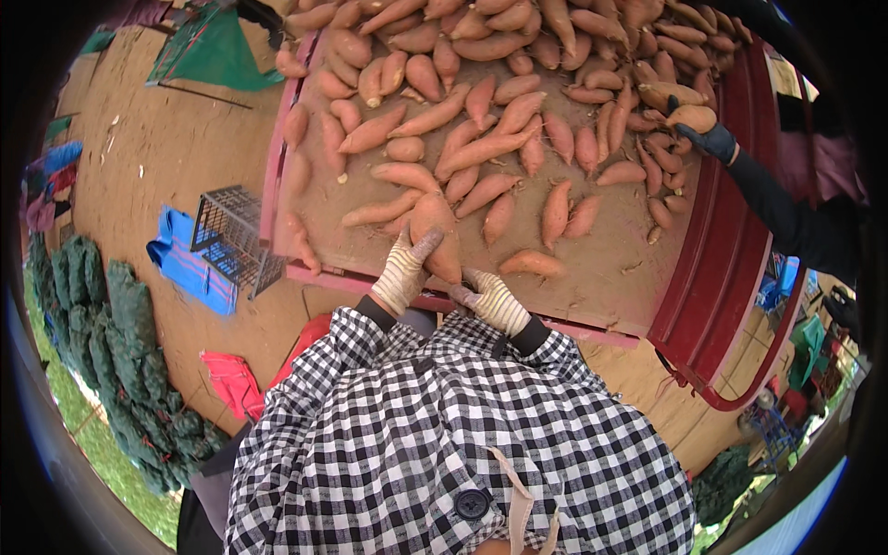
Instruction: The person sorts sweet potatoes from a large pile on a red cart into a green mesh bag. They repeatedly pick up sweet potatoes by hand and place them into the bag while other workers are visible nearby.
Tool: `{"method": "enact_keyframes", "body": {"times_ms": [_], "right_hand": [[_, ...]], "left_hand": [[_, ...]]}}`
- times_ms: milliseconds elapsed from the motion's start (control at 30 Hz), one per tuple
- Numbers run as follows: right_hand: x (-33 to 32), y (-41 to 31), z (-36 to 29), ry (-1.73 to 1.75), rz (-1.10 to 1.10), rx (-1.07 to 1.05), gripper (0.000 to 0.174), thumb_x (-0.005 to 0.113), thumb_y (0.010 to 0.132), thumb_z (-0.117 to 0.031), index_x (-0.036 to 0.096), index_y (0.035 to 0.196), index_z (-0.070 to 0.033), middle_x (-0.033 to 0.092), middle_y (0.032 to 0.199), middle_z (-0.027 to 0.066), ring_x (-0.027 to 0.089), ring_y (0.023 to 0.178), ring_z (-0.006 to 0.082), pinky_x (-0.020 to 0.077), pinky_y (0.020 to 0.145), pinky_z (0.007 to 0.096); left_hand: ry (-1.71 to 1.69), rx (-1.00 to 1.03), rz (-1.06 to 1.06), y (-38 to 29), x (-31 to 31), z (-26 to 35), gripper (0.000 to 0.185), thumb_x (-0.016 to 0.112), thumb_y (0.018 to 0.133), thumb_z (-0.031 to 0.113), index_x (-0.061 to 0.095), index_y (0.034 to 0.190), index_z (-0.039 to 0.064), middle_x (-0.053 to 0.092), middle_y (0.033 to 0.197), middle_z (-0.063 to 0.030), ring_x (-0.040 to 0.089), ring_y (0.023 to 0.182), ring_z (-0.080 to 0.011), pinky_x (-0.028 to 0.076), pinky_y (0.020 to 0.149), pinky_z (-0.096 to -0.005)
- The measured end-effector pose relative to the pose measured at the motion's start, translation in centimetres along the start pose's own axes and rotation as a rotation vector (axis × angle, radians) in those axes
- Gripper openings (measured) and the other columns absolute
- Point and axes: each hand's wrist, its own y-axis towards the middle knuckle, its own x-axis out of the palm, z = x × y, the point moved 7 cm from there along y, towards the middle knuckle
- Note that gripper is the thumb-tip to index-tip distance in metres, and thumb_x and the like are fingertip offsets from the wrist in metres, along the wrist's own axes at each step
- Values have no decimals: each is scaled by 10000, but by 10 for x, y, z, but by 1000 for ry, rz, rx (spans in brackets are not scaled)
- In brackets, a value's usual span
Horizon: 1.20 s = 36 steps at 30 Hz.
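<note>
A large sweet potato (435, 239) is in my left hand (404, 272), which wears a striped knit glove with a soiled thumb laid across the skin. The lower tip of that sweet potato meets the fingers of my right hand (494, 300), gloved alike. Both hands are over the near edge of a red metal cargo bed (596, 291). Loose sweet potatoes (485, 149) lie spread over the bed just beyond my hands. One curved sweet potato (532, 263) rests alone to the right of my right hand.
Sweet potatoes (513, 28) are heaped at the far end. At right, another person's dark-gloved hand (714, 142) holds a sweet potato over the red side panel (714, 257). A black plastic crate (236, 236), blue sack (184, 260) and filled green mesh sacks (104, 340) stand left.
</note>
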Motion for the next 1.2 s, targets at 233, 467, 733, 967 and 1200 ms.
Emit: {"method": "enact_keyframes", "body": {"times_ms": [233, 467, 733, 967, 1200], "right_hand": [[-17, 34, 17, -543, -5, -88, 388, 634, 908, -246, 630, 1185, 26, 704, 976, 206, 690, 826, 281, 547, 751, 367], [-76, 72, 7, -739, 215, -106, 407, 615, 890, -285, 643, 1137, 38, 690, 934, 232, 679, 866, 341, 538, 783, 408], [-26, 123, 1, -813, 75, -188, 380, 594, 878, -266, 660, 1126, 14, 679, 984, 261, 657, 945, 391, 517, 837, 432], [11, 142, -4, -741, 108, -337, 311, 606, 867, -201, 664, 1090, 8, 692, 947, 236, 669, 907, 370, 530, 828, 416], [-54, 150, -94, -794, 546, -548, 322, 666, 822, -208, 632, 1109, -67, 630, 1059, 210, 622, 966, 392, 502, 862, 457]], "left_hand": [[-102, -106, 147, -30, -63, -17, 582, 713, 896, 326, 440, 1332, 53, 584, 1182, -104, 587, 1067, -231, 525, 905, -398], [-126, -12, 303, -47, -120, -14, 562, 726, 885, 317, 472, 1311, 53, 603, 1147, -92, 599, 1049, -260, 516, 911, -416], [-51, 214, 437, -55, -176, 40, 637, 750, 858, 309, 440, 1356, 59, 569, 1204, -104, 574, 1094, -256, 502, 930, -413], [425, 330, 492, -27, -177, 96, 785, 755, 836, 324, 367, 1414, -38, 544, 1276, -143, 558, 1126, -259, 463, 986, -367], [600, 300, 423, 23, -154, 80, 852, 790, 808, 302, 344, 1435, -63, 516, 1335, -172, 536, 1184, -271, 458, 1000, -352]]}}
